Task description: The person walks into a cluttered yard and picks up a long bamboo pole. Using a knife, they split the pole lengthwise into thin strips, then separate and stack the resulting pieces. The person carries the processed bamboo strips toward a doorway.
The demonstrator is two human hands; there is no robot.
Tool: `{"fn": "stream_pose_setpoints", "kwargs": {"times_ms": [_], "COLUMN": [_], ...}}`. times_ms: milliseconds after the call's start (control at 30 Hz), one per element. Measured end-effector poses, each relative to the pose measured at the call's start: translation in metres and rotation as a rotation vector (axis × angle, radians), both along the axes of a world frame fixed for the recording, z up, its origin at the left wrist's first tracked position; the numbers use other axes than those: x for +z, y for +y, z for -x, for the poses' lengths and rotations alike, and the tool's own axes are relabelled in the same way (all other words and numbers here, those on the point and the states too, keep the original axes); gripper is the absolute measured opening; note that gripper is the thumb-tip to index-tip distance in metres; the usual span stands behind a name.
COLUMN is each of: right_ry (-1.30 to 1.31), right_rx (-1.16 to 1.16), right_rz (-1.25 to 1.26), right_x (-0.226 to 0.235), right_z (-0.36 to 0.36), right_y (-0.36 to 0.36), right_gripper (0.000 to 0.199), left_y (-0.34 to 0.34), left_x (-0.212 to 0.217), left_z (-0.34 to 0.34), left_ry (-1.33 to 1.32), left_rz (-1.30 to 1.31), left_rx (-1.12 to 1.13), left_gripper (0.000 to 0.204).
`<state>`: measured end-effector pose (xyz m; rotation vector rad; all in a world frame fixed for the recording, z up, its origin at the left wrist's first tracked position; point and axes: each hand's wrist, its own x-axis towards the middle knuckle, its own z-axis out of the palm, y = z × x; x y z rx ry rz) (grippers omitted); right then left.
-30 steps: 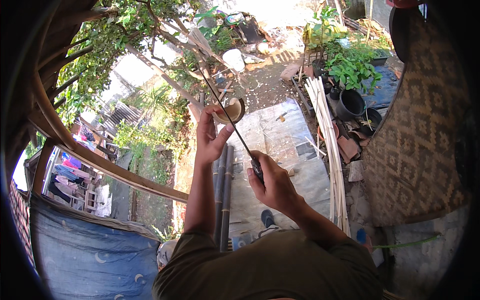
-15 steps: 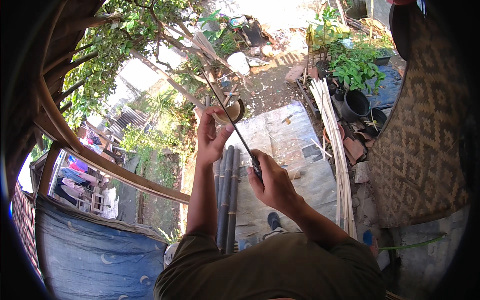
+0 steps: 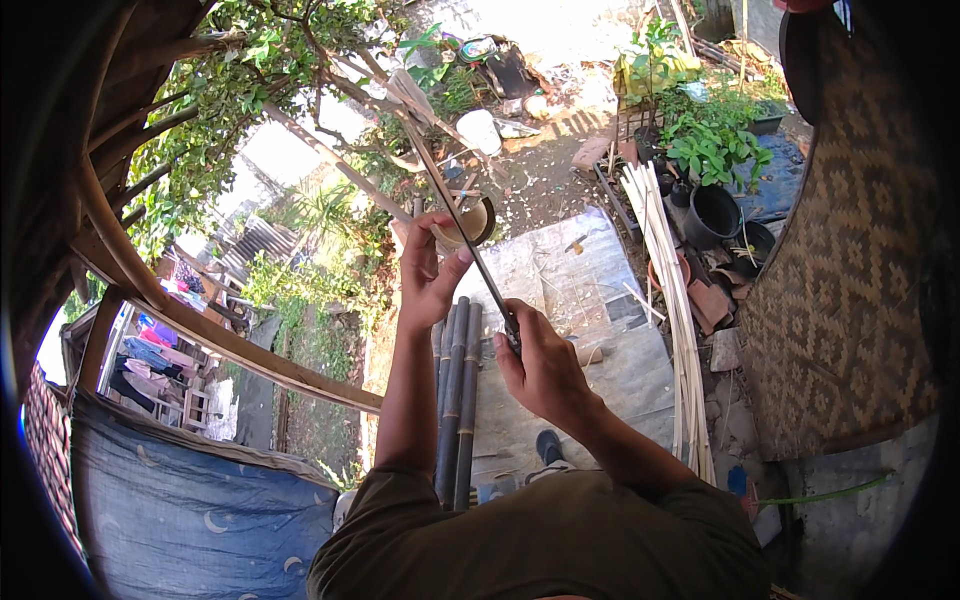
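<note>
The person's left hand [image 3: 428, 288], just left of the middle of the frame, had its fingers partly curled, with the fingertips at the left end of a curved piece [image 3: 482, 222] that was pale inside and dark along its outer edge. The thumb stood apart from the fingers, its tip close to the blade; whether it pressed on the piece or on the metal could not be told. The right hand [image 3: 548, 368], near the centre of the frame, was closed firmly round the hidden handle of a long knife [image 3: 438, 178], whose blade slanted toward the upper left and crossed in front of the piece.

The step in hand looked to be blade work on that curved piece, held up in the air; whether the edge was biting could not be made out. The next move seemed to call for a steady pinch from the left hand, the thumb clear of the edge, and a short, controlled stroke from the right.

Below, dark poles [image 3: 468, 390] lay in the lower middle of the frame, beside a pale sheet [image 3: 600, 400], and a bundle of light strips [image 3: 662, 290] ran along the sheet's right side
</note>
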<state>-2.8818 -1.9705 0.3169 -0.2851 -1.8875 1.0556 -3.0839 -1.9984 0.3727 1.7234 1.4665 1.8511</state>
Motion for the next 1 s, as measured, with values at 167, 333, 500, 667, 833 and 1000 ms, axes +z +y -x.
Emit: {"fn": "stream_pose_setpoints", "kwargs": {"times_ms": [167, 333, 500, 667, 833, 1000], "right_ry": [0.028, 0.017, -0.012, -0.034, -0.051, -0.022], "right_rx": [0.013, -0.012, 0.020, 0.003, -0.010, -0.036], "right_rz": [0.041, 0.034, 0.060, 0.106, 0.081, 0.073], "right_x": [0.002, 0.006, 0.015, 0.030, 0.017, 0.021], "right_z": [0.003, 0.004, 0.002, 0.000, 0.008, 0.010], "right_y": [0.005, 0.013, 0.015, 0.033, 0.036, 0.032], "right_gripper": [0.031, 0.026, 0.024, 0.023, 0.022, 0.022], "left_y": [0.009, 0.013, -0.002, 0.011, 0.095, 0.058], "left_x": [0.002, 0.007, 0.083, 0.241, 0.194, 0.242], "left_z": [0.001, 0.006, 0.000, -0.091, -0.047, -0.090], "left_ry": [0.043, 0.075, 0.406, 1.151, 1.371, 1.241], "left_rz": [0.004, 0.011, -0.189, -0.821, -0.133, -0.313], "left_rx": [0.021, 0.026, 0.267, 0.138, 0.334, 0.218], "left_gripper": [0.044, 0.051, 0.068, 0.048, 0.041, 0.043]}}
